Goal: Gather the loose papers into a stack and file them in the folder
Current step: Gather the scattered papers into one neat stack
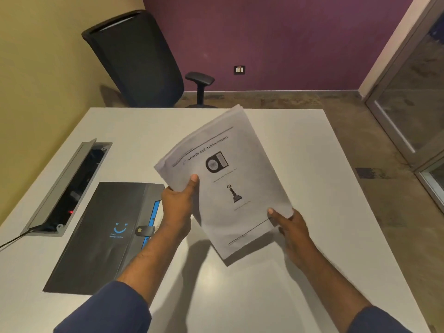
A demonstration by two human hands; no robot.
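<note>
head cam: both hands grip paper stack (230, 179) off table (300, 164), left hand (176, 207) at left edge, right hand (292, 228) at bottom corner. gathering looks done; next needs folder (101, 234), strap shut, opened w/ a freed hand.

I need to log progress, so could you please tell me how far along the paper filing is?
Gathering looks done: the papers form one stack, and no loose sheets show on the table. In hand: the left hand and right hand hold the stack above the table. Left: the folder lies shut, its strap fastened, so it needs opening before the stack goes in.
</note>
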